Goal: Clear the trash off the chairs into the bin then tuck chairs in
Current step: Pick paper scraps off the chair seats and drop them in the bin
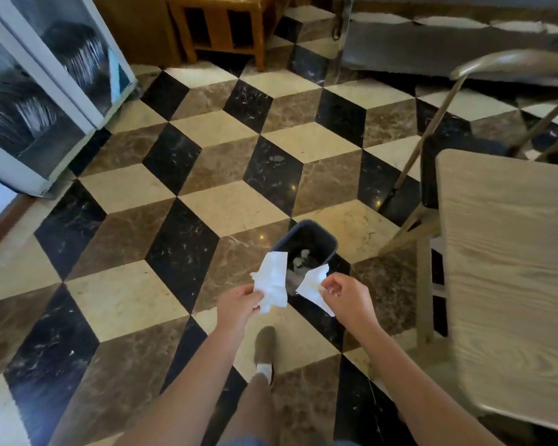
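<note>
Tissue is held in both hands over the floor, just short of the bin. A larger crumpled piece is pinched at its lower edge by the left hand, fingers and thumb pressed together on it. A smaller torn piece is pinched by the fingertips of the right hand. Both pieces are judged very light, soft and limp; they would be crushed without resistance and could drift sideways if let go from height. A pinch at any edge or a loose wad in the palm should be enough, and release is best made low over the opening.

A shoe is planted on the tiled floor below the hands. The bin stands just beyond the tissue, small, dark and open-topped, with some pale scraps already seen inside. Its mouth is narrow, so little margin is left for a drop.

A table edge runs close on the right, with a chair beyond it, its back and legs angled out from the table and not tucked in. Open floor lies ahead and to the left, as far as a glass-fronted cabinet and a wooden stand at the far wall.
</note>
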Motion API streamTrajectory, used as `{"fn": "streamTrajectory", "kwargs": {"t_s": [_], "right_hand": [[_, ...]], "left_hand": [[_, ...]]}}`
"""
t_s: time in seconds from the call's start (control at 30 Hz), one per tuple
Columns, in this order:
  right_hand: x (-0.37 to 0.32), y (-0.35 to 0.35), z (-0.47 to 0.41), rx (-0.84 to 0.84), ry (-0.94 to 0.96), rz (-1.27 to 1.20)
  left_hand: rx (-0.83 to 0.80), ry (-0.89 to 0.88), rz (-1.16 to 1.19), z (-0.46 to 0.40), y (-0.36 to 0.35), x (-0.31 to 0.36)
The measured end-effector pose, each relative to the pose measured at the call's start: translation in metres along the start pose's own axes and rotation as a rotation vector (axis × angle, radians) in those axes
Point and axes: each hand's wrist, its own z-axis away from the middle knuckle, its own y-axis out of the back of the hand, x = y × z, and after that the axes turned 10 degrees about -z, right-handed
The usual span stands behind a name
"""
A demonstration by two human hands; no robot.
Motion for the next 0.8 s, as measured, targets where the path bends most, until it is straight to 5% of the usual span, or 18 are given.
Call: {"fn": "streamTrajectory", "kwargs": {"t_s": [0.37, 0.8], "right_hand": [[0.015, -0.054, -0.169, 0.005, -0.234, 0.059], [0.152, -0.151, -0.326, -0.045, -0.241, 0.274]], "left_hand": [[-0.124, 0.034, -0.355, -0.19, -0.04, 0.054], [-0.272, -0.082, -0.628, -0.364, -0.166, -0.013]]}}
